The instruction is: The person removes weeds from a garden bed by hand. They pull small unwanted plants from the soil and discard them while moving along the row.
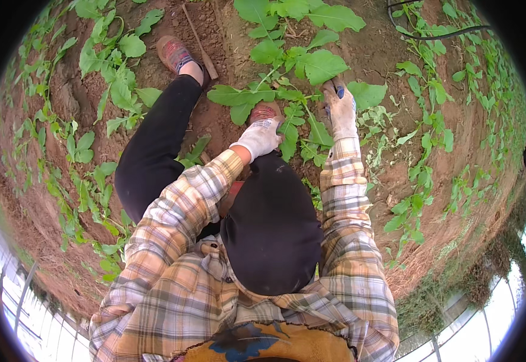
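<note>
My left hand, in a pale knitted glove, is just beyond my bent knee, against the lower leaves of a broad-leaved green plant. Its fingers curl away from the camera, so what they hold is hidden. Further out, my right hand wears a soiled glove with blue patches. It reaches down at the right side of the same plant row, between a large toothed leaf and a rounded leaf. Those fingertips point to the soil, partly under the leaf, and their grip is unclear.
A wooden stick or tool handle lies on the soil beside my left shoe. Leafy rows run along the left and right. Wilted weeds lie right of my right hand. A black hose curves across the upper right.
</note>
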A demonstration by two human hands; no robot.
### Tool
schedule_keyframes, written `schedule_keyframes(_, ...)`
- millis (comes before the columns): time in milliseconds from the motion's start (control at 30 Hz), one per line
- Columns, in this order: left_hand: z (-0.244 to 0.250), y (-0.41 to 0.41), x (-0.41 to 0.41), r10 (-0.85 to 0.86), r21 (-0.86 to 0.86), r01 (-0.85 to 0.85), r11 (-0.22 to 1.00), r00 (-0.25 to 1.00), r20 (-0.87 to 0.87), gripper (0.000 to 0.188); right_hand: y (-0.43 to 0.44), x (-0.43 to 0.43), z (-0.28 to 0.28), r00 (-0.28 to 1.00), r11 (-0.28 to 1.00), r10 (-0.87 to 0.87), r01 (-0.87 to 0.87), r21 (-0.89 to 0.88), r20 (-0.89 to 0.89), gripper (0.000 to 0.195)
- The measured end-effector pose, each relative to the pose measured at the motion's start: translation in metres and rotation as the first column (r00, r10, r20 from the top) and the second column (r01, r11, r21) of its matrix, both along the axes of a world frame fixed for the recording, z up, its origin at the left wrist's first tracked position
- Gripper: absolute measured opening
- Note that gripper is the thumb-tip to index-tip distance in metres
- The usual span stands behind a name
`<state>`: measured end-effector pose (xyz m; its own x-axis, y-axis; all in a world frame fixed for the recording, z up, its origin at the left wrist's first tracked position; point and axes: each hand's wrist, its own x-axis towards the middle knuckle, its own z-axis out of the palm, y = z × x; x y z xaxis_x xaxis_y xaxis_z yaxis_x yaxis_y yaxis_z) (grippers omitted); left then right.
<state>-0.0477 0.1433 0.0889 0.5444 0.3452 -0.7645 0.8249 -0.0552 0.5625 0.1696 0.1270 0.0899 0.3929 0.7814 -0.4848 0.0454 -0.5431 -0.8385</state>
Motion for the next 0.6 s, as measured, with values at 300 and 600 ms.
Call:
schedule_keyframes(300, -0.015, 0.021, -0.011, -0.057, 0.077, 0.056, 0.995, 0.998, 0.008, 0.052, -0.041, -0.039, -0.021, 0.634, 0.878, 0.477, -0.311, -0.363, 0.609, 0.033)
schedule_keyframes(600, 0.005, 0.066, -0.017, -0.033, 0.341, 0.101, 0.935, 0.979, -0.200, 0.037, -0.045, -0.066, -0.030, 0.594, 0.839, 0.535, -0.289, -0.461, 0.601, 0.027)
